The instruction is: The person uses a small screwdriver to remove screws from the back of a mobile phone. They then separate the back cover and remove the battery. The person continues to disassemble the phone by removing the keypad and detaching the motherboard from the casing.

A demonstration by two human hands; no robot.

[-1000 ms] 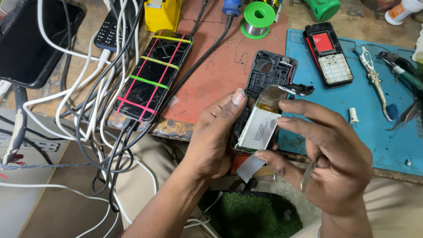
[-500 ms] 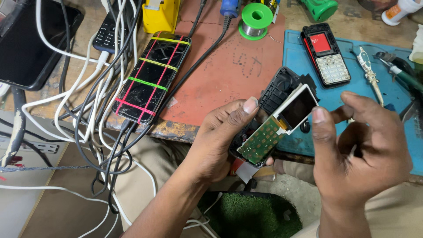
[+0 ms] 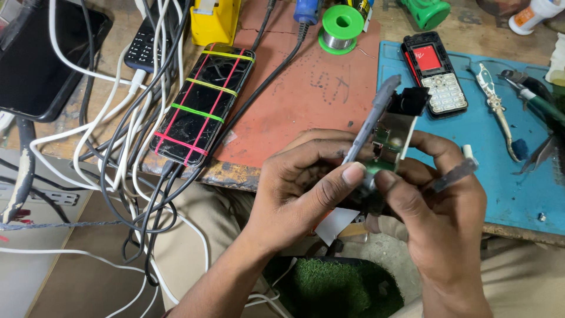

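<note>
Currently both hands hold a stripped phone assembly (image 3: 385, 132) edge-on above the bench's front edge. Left hand (image 3: 306, 188) is closed round its lower part, thumb pressed by the green board. Right hand (image 3: 438, 206) pinches it from the other side and also carries a thin metal tool (image 3: 453, 175), probably tweezers. Red-screen keypad phone (image 3: 434, 72) lies behind on the blue mat (image 3: 518, 194); rubber-banded smartphone (image 3: 203, 103) sits well left.

Your left hand (image 3: 306, 188) and right hand (image 3: 438, 218) are meeting at chest level, thumbs and fingertips pinching together.
</note>
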